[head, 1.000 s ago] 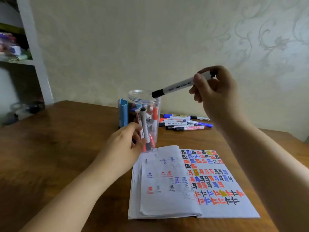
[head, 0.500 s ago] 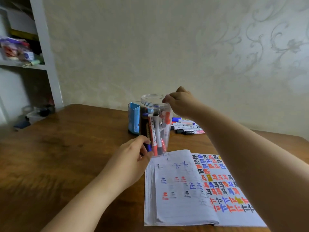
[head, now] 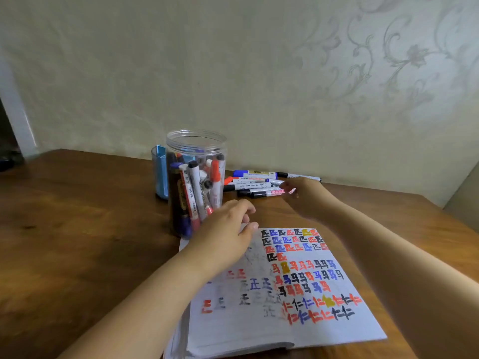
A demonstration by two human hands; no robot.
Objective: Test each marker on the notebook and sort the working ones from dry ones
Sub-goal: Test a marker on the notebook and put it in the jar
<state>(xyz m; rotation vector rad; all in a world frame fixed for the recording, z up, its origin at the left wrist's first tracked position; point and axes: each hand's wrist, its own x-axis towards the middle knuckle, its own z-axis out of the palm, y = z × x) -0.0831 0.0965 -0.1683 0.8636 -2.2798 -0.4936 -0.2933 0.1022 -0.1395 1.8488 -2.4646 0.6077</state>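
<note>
Right of the clear jar (head: 197, 177), loose markers (head: 256, 183) lie flat, long axes pointing sideways toward it. The right hand (head: 307, 196), fingers relaxed and empty, hovers at their near ends, nearer than the left hand (head: 225, 229), which rests slack on the notebook (head: 298, 320).

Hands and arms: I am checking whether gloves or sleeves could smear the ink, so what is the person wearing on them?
Nothing shows on either one. The left hand and the right hand are bare, with no gloves, rings or watch in view. Both forearms are bare too, with no sleeve or cuff reaching into the picture. The right hand is somewhat blurred, so small details on it cannot be told.
</note>
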